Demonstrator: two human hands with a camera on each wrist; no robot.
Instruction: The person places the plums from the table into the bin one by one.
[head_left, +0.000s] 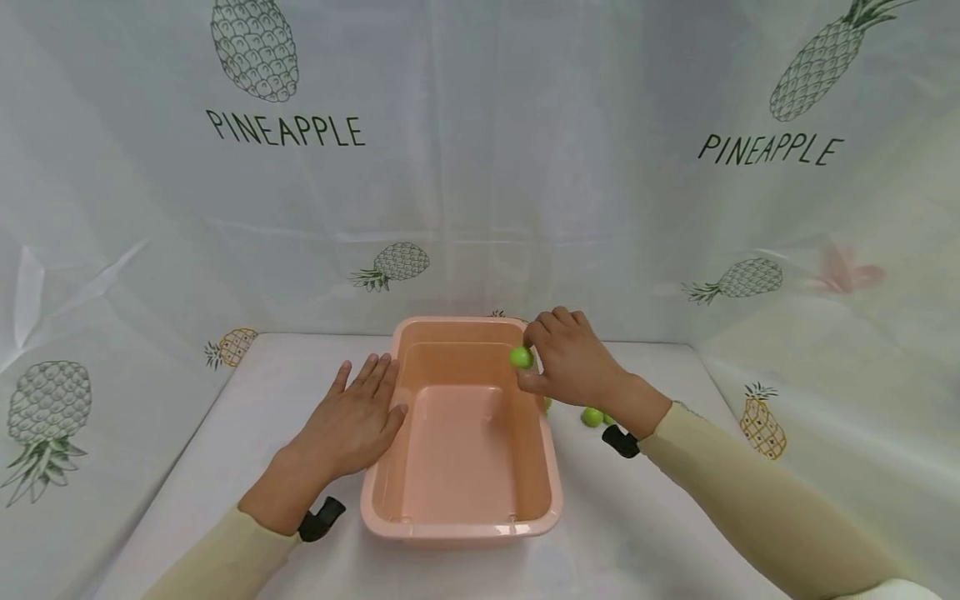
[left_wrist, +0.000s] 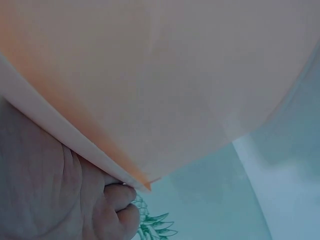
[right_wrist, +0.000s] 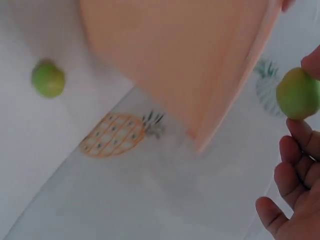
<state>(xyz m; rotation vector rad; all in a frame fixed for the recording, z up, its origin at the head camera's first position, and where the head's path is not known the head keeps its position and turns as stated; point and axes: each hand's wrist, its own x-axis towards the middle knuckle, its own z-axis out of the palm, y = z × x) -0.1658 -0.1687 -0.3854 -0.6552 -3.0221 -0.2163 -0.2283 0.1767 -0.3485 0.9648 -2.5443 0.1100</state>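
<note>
One green fruit (head_left: 521, 357) pinched in right grip (head_left: 568, 357), left grip (head_left: 351, 423) flat, white table (head_left: 637, 525), pineapple-print curtain (head_left: 525, 183)

A white curtain (head_left: 540, 167) printed with pineapples (head_left: 255, 54) and the word PINEAPPLE (head_left: 285, 129) hangs behind and beside a white tabletop (head_left: 637, 533).

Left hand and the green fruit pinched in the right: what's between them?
Just the pink basin, its inside bare, lies between the left hand and the green fruit; the head view shows it.
</note>
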